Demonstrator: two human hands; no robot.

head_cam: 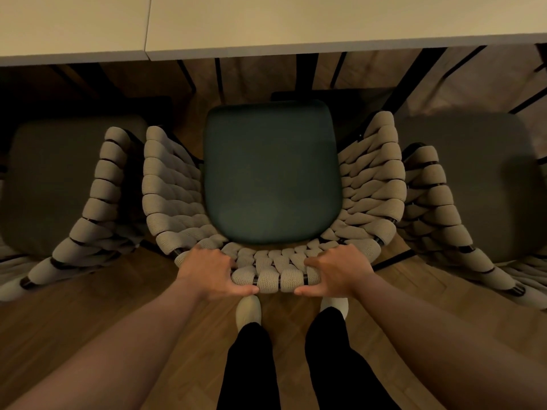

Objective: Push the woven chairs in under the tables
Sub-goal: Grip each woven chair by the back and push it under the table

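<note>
A woven chair (174, 184) with thick beige cord sides and a dark green seat cushion (272, 173) stands in front of me, its seat front just short of the pale table edge (325, 45). My left hand (207, 270) grips the left part of the woven backrest top, fingers over the inside and thumb on the outside. My right hand (337, 270) grips the right part of the same backrest in the same way.
A second woven chair (97, 202) with a grey cushion stands close on the left, a third (444, 208) close on the right. Dark table legs (219, 75) stand under the tabletop. My feet (248, 309) are on the wooden floor right behind the chair.
</note>
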